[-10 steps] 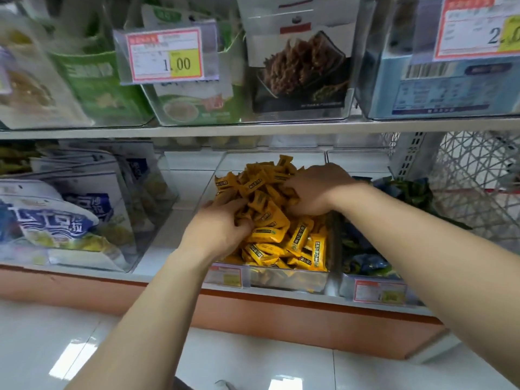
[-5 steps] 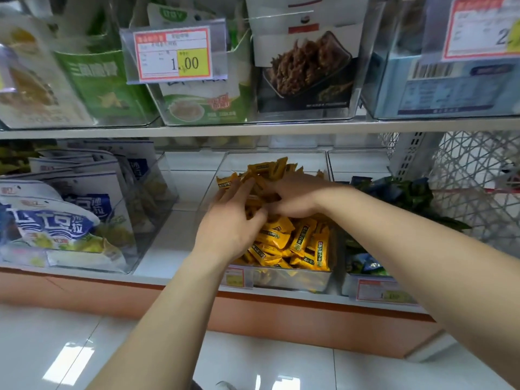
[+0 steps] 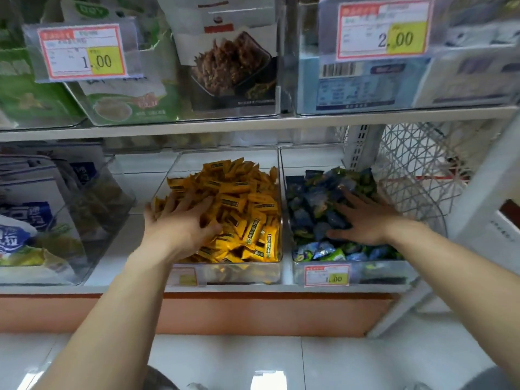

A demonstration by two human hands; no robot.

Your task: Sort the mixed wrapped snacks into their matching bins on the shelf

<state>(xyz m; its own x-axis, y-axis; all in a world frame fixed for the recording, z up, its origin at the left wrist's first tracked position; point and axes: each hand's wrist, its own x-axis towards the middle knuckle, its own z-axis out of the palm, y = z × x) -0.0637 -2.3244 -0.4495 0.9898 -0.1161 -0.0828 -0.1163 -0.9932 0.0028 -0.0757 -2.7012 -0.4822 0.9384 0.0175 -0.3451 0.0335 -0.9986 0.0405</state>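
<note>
Yellow wrapped snacks (image 3: 242, 204) under spread left hand (image 3: 180, 223), blue-green snacks (image 3: 315, 198) under spread right hand (image 3: 363, 220); mid-sort, next probably pinching out strays.

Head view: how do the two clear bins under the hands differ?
The middle bin holds heaped yellow snacks; the right bin holds blue and green snacks. The left hand rests on the yellow pile, the right hand on the blue-green one. The right bin's tag reads 1.00; the middle bin's is blurred. Both are clear and stand side by side.
</note>
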